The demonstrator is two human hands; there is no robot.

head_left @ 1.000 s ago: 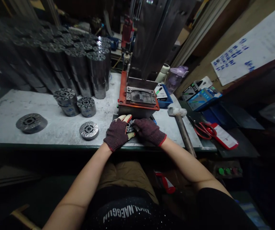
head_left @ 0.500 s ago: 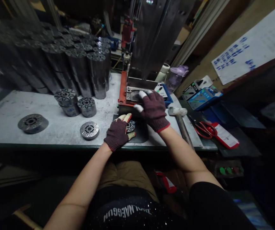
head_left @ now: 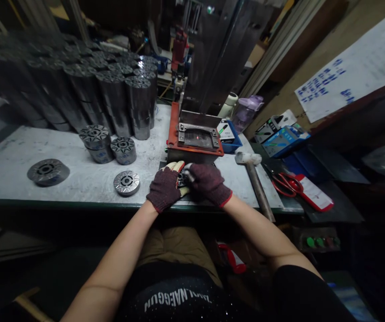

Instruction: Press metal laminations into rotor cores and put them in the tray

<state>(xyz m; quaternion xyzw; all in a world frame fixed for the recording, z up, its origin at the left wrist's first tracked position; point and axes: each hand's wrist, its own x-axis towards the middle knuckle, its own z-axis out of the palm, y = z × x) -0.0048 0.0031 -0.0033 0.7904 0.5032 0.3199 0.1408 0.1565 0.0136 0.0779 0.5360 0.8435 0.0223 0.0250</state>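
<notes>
My left hand [head_left: 165,187], in a dark red knit glove with pale fingertips, is wrapped round the left side of a small round slotted metal core [head_left: 181,180] near the bench's front edge. My right hand [head_left: 207,182], gloved alike, is closed with curled fingers at the right side of that core. What its fingertips pinch, if anything, is hidden. Just behind both hands stands an orange-framed fixture [head_left: 195,150] with a metal plate on top. A flat slotted core [head_left: 126,183] lies left of my left hand.
Tall stacks of metal cores [head_left: 139,107] fill the back left. Shorter cores [head_left: 96,142] and a flat core [head_left: 47,172] stand in front. At right lie a hammer [head_left: 254,183], red-handled scissors [head_left: 284,184] and a blue box [head_left: 286,141]. A purple bottle [head_left: 246,112] stands behind.
My right hand has come down from the fixture's top plate to the core, its fingers now curled. The plate is uncovered. My left hand has stayed by the core.
</notes>
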